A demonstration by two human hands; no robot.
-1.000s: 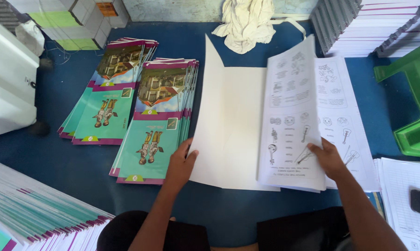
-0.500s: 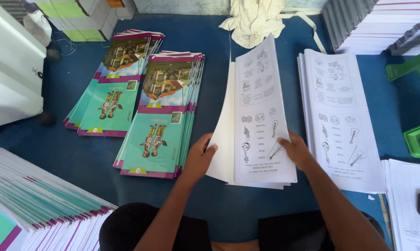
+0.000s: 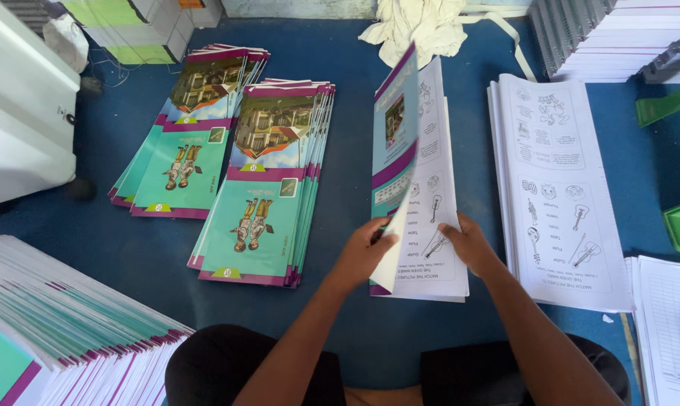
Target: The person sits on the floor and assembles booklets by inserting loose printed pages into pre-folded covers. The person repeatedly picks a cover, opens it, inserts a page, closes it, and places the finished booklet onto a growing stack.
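My left hand [image 3: 364, 252] grips the near edge of a teal and purple cover sheet [image 3: 393, 143] and holds it up on edge over a white printed booklet [image 3: 438, 195] lying on the blue mat. My right hand [image 3: 468, 244] presses flat on the near part of that booklet's top page. The cover stands nearly vertical, folded along the booklet's left side. To the right lies a stack of white printed pages [image 3: 558, 188] with line drawings.
Two piles of finished teal-covered booklets [image 3: 261, 188] [image 3: 186, 139] lie to the left. A fanned stack of covers [image 3: 62, 331] sits at the near left. A white cloth [image 3: 419, 26], stacked paper [image 3: 618, 34], a green plastic stool [image 3: 675, 165] and a white box [image 3: 20, 120] surround the mat.
The cover sheet, flat under the pages a second ago, has been folded up by my left hand and now stands on edge over the booklet. My right hand stayed on the pages.
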